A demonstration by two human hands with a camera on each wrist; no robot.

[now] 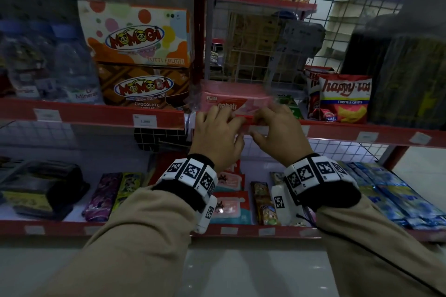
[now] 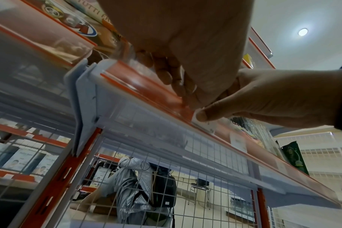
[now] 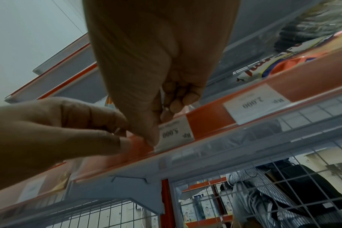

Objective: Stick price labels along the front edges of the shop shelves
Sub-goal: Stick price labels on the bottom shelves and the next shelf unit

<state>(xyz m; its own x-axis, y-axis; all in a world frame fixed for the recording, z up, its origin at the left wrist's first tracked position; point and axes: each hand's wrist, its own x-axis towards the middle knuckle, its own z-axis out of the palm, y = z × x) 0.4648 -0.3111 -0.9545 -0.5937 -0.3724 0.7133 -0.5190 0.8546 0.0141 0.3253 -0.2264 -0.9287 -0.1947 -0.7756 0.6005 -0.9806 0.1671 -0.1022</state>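
Note:
A white price label (image 3: 176, 133) reading Rp 5.000 sits in the red label strip (image 3: 211, 121) on the front edge of the middle shelf (image 1: 337, 131). My right hand (image 1: 263, 125) holds the label: the thumb (image 3: 146, 132) presses its left end and the other fingers (image 3: 178, 98) curl over the strip's top. My left hand (image 1: 231, 123) is just to its left, its fingers (image 2: 178, 86) curled over the strip (image 2: 146, 86) and its thumb on the front. In the head view most of the label (image 1: 259, 130) is hidden between the hands.
A pink Nabati pack (image 1: 231, 101) stands right behind the hands, chip bags (image 1: 345, 101) to the right, Momogi boxes (image 1: 142, 34) on the left rack. Other labels (image 1: 366, 137) sit along the strip. A person (image 2: 135, 185) crouches behind the wire mesh.

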